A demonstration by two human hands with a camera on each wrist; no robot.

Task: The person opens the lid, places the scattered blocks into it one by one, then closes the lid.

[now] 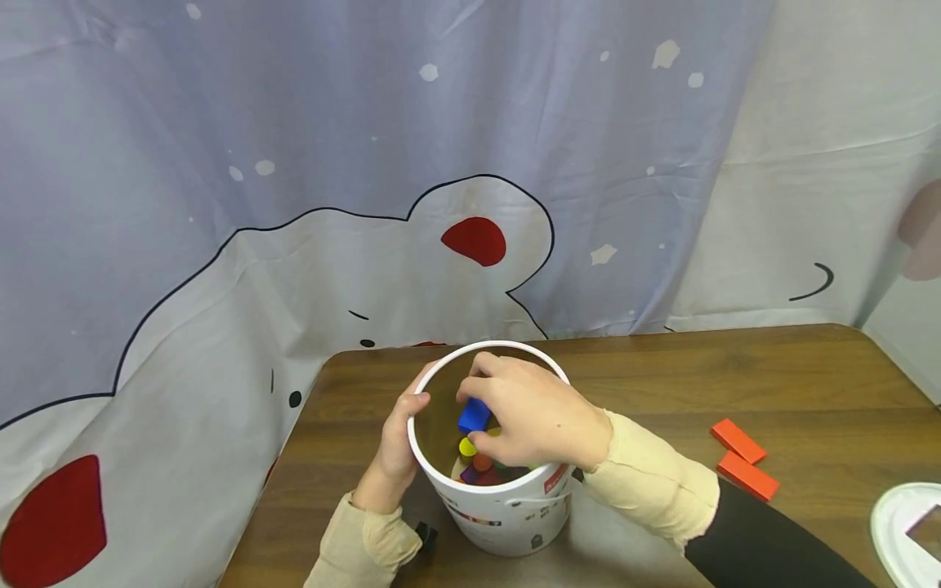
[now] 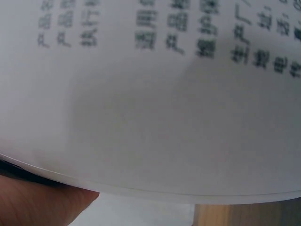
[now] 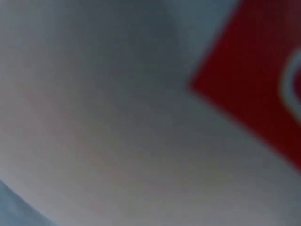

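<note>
A white bucket [image 1: 507, 523] with printed sides stands on the table, its opening tilted toward me in the head view. My left hand [image 1: 400, 433] grips its left side, thumb hooked over the rim and the other fingers hidden outside; the left wrist view is filled by the bucket's printed wall [image 2: 141, 117]. Inside the opening, my right hand [image 1: 540, 408] pinches a blue block [image 1: 474, 416] between fingers and thumb. Below it lie a yellow round block [image 1: 467, 447], an orange-red one [image 1: 482, 462] and other coloured pieces. The right wrist view shows only blurred bucket wall [image 3: 117, 141] with a red label.
Two red rectangular blocks [image 1: 747, 475] lie on the wooden table [image 1: 662, 367] to the right of the bucket. A white lid [image 1: 893, 506] with a cut-out sits at the right edge. Behind the table hangs a patterned curtain [image 1: 331, 106].
</note>
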